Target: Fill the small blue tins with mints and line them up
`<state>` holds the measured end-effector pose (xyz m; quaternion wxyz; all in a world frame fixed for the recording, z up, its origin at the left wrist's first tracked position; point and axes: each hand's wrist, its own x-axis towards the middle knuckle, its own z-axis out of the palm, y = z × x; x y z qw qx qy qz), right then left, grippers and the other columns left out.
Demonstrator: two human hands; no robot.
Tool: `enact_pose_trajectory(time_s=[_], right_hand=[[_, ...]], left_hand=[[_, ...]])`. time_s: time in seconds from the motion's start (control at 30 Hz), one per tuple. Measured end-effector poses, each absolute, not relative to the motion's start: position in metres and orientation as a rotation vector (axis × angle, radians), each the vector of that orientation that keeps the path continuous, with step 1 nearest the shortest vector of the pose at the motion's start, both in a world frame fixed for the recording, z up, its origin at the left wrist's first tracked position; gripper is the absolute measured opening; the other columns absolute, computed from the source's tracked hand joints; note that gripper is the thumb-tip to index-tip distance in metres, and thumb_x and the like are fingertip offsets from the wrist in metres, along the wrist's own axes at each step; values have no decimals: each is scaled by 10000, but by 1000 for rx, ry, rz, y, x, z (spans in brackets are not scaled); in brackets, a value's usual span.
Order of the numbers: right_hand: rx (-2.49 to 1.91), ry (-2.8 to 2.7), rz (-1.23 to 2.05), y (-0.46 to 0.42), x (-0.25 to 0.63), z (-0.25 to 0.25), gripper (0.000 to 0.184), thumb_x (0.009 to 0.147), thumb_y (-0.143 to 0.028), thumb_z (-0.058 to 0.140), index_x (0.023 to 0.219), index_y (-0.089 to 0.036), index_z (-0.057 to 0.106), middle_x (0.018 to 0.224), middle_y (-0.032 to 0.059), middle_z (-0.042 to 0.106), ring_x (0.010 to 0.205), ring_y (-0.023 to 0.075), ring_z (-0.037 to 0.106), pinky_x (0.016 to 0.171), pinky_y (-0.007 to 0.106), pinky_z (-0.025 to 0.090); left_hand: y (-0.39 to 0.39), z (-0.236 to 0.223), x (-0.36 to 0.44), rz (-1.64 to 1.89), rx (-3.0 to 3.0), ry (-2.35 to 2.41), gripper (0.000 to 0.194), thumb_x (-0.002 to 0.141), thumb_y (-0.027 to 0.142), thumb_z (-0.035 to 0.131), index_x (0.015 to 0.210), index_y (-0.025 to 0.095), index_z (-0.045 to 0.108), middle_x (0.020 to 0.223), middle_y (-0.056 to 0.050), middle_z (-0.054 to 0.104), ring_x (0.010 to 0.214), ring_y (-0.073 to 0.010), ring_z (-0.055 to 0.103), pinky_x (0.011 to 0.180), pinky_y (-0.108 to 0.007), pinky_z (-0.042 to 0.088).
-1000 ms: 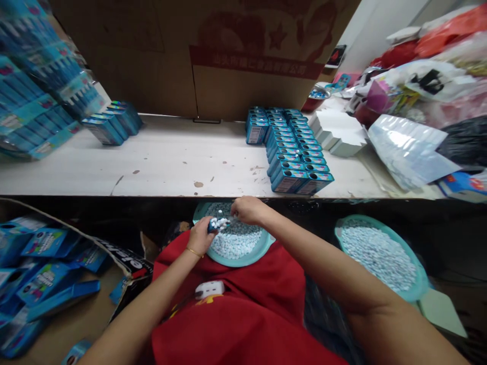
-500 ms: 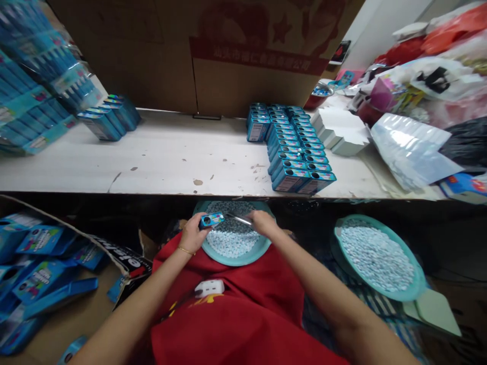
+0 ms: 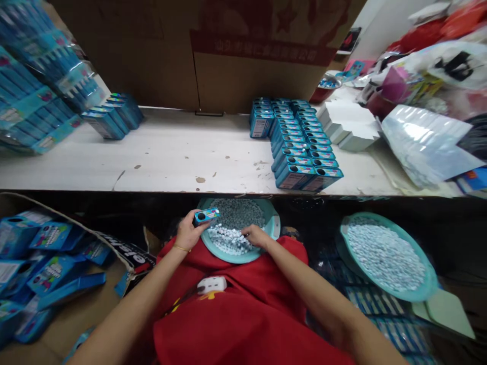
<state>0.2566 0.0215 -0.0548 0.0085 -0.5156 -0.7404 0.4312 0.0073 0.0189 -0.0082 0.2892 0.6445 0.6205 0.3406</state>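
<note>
The left hand (image 3: 187, 230) pinches a slim blue rectangular box (image 3: 206, 216). The right hand (image 3: 256, 236) — hold unclear — meets white pellets (image 3: 229, 241) in a round turquoise basin (image 3: 236, 259).

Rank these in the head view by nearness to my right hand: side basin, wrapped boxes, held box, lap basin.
1. Lap basin: directly beneath the right hand.
2. Held box: leftward, in the left hand.
3. Side basin: off to the right.
4. Wrapped boxes: far upper left.
</note>
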Motion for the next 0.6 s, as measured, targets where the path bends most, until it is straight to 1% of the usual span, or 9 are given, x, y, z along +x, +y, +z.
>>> enact_pose_trajectory(time_s=[0.1,0.17,0.27,0.33,0.4,0.5,0.6], right_hand=[[-1579,-2117,1521,26,273,-27,377,608,-90,420,887,-154,665,669,-10,630,563,96,504,489,170,352],[-1521,-1997,1608,30,278,-2,368,612,-126,431,897,-142,663,626,-14,609,503,80,466,457,170,336],[-1478,-2044,1563,40,275,34,344,635,-165,441,897,-148,663,610,-16,600,483,75,460,450,170,331],[-1506,-2204,1443,48,266,54,319,655,-176,443,881,-154,668,600,-9,607,492,83,482,461,171,338],[-1532,-2426,1235,55,254,72,295,662,-164,452,854,-171,676,638,7,634,559,101,528,510,174,358],[-1567,-2750,851,62,229,94,302,659,-137,455,854,-202,676,800,47,663,748,150,573,630,199,383],[-1677,-2935,604,60,203,114,307,684,-160,440,904,-167,654,898,117,644,824,202,576,681,256,400]], left_hand=[[20,-11,11,902,1735,1663,397,629,357,602,966,175,497,817,-11,582,729,-137,542,701,-261,431],[21,-14,16,893,1772,1655,369,629,309,605,957,173,506,823,-18,587,740,-144,546,711,-269,431],[22,-18,23,891,1860,1595,335,640,229,585,961,170,510,897,-41,583,828,-165,542,764,-289,421],[22,-21,27,884,1923,1559,339,645,194,569,977,172,503,945,-52,571,890,-180,527,799,-306,409],[21,-23,30,865,1970,1552,344,646,174,559,985,174,499,963,-59,564,917,-192,517,815,-320,403],[20,-24,32,823,2021,1562,349,644,158,552,989,172,500,971,-66,564,920,-203,514,818,-336,401],[19,-26,35,809,2054,1533,367,639,142,548,1001,173,496,984,-69,562,924,-206,513,819,-342,400]])
